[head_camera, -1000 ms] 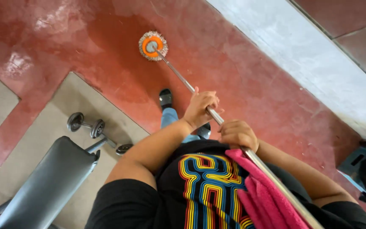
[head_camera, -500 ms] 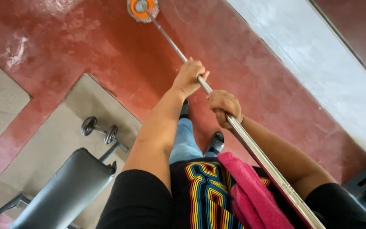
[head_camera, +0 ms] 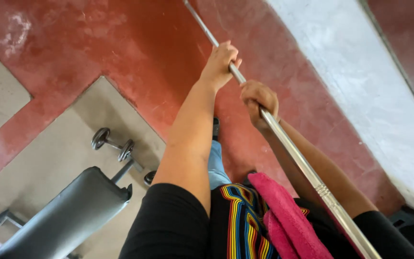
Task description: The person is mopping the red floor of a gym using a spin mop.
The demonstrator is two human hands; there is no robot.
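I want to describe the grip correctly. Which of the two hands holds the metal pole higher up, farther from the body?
The left hand grips the metal pole farther up, arm stretched out. The right hand holds it lower, nearer the pink towel.

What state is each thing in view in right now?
Metal pole: slanted, gripped by both hands, far end out of frame.
Left hand: closed on the pole, higher up.
Right hand: closed on the pole, lower.
Pink towel: draped over the person's front.
Dumbbell: lying on the floor.
Grey bench: unoccupied.

Left hand [head_camera: 220, 64] reaches farthest, arm extended; right hand [head_camera: 258, 103] behind it, both seemingly fisted.
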